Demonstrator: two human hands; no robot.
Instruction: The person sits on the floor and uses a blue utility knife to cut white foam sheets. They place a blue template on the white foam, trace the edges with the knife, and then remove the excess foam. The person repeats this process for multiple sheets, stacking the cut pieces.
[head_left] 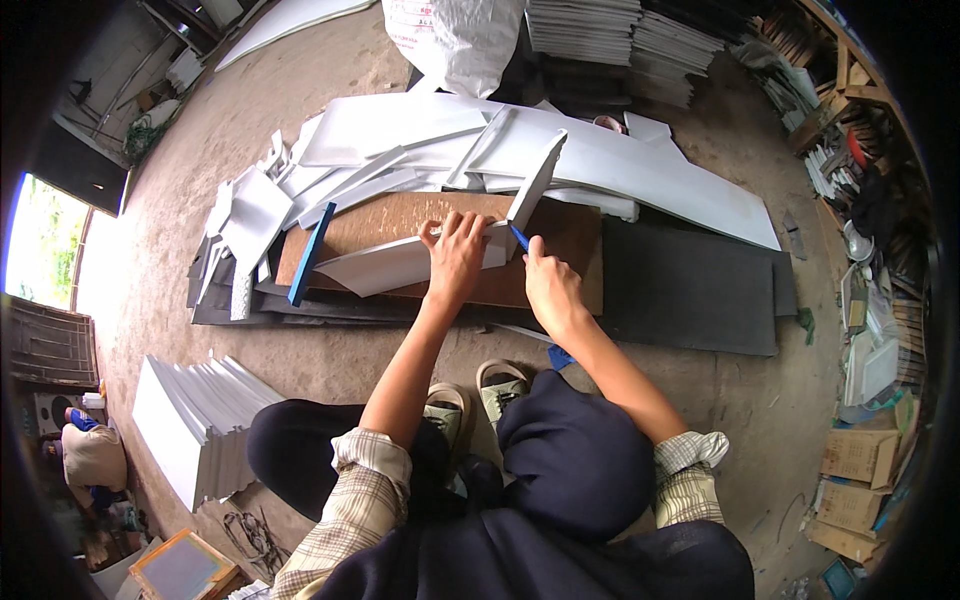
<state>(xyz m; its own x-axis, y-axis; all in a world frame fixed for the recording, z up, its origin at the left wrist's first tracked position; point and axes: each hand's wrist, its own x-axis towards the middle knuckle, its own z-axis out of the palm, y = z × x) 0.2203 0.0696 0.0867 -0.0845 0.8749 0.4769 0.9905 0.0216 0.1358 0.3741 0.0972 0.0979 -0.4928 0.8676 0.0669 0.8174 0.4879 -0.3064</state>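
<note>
Your white sheet [385, 267] sits tilted over the brown board [370, 212]. Your left hand [456, 248] bends its fingers over the sheet's upper edge; you can't tell from here whether it pinches. Your right hand [551, 285] is closed around the blue cutter [519, 238], its tip at the sheet's right end, beside an upright white piece [537, 182]. If the cutter slips left, it could reach your left fingers; a loose hold could let the sheet skid and tear. The blue bar [312, 255] stands at the board's left end, offcuts [258, 215] crowd the far side, and the black sheets [690, 290] leave room rightward.
</note>
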